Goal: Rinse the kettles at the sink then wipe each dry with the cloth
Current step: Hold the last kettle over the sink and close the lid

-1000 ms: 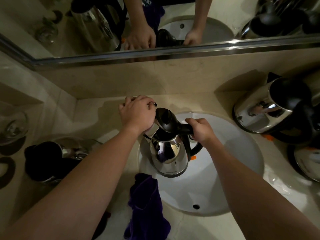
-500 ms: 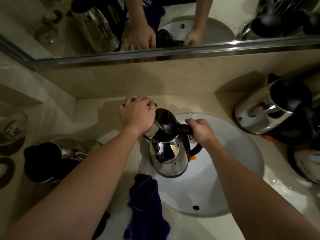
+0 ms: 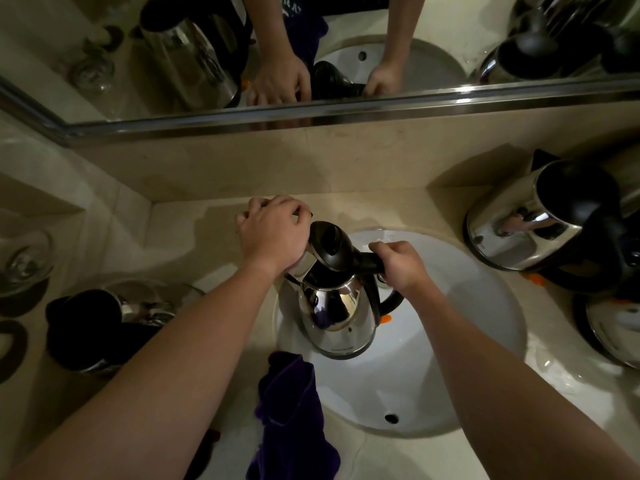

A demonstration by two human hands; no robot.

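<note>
A steel kettle [image 3: 337,313] with a black lid and handle hangs upright over the white sink [image 3: 467,323]. My right hand [image 3: 401,265] grips the top of its black handle. Just behind the kettle's lid and spout, my left hand [image 3: 273,233] curls over the tap at the sink's back rim. The hand hides the tap almost entirely. I cannot see any running water. A dark purple cloth [image 3: 291,410] lies crumpled over the sink's near left rim, touching neither hand.
A second steel kettle [image 3: 512,233] lies tilted on the counter to the right, with a third kettle [image 3: 609,327] below it at the frame edge. On the left stand a dark kettle [image 3: 104,323] and a glass [image 3: 20,268]. A mirror [image 3: 346,109] runs along the back wall.
</note>
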